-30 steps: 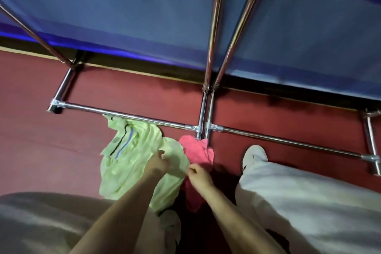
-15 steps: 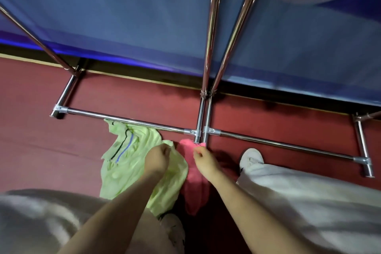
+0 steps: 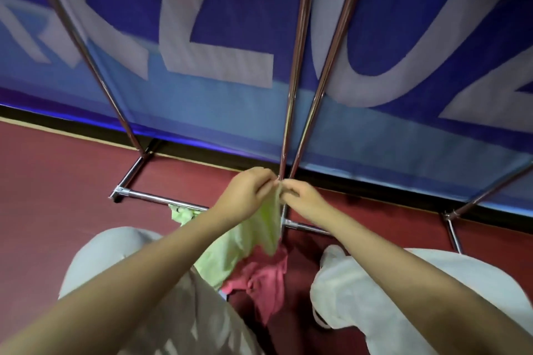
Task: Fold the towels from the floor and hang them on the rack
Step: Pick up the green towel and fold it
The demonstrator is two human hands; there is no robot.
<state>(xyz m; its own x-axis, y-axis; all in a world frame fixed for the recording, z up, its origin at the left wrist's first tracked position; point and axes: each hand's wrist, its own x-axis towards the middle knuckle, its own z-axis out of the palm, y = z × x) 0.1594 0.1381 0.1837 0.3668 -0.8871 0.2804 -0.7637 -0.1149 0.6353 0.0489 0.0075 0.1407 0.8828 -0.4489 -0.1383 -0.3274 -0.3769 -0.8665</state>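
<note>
Nearest to us, our two pale trouser legs bend at the knees, and both bare forearms reach forward over them, converging toward the middle. Between the knees a pink towel lies crumpled on the red floor. Above it hangs the green towel, lifted at one edge while its far end trails down by the rack's low bar. Our left hand curls its fingers into a tight grip on the top edge of that green cloth, and our right hand pinches the same edge just beside it, the fingertips of the two hands almost touching. Behind the hands stands the metal rack, its chrome poles rising steeply. Farthest back hangs a blue banner with large pale letters.
</note>
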